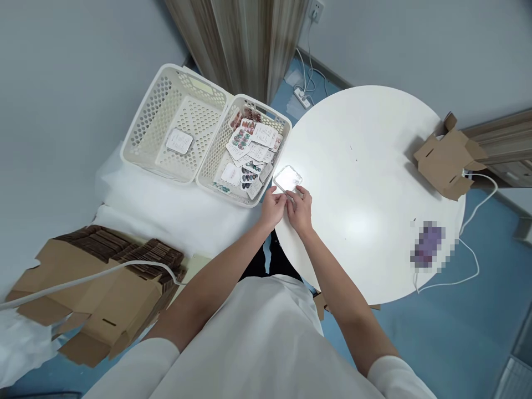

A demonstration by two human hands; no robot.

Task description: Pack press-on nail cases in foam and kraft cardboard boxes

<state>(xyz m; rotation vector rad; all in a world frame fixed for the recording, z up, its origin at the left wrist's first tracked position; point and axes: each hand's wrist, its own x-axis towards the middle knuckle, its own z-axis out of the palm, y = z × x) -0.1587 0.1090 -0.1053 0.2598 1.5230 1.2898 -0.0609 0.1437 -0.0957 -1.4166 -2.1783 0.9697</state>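
Observation:
A small clear case with rounded corners lies at the left edge of the round white table. Glare washes out its middle, so its contents are hard to make out. My left hand is closed at the case's near edge, thumb and fingers pinched together. Right beside it, my right hand curls its fingers over the near right corner of the same case. Just left of the hands stands a white basket holding several cards of coloured press-on nails and white-labelled packs.
Farther left, a second white basket contains one white-labelled case. Folded cardboard boxes are stacked at lower left. An opened cardboard box and a blurred purple item sit at the table's right. A power strip lies on the floor.

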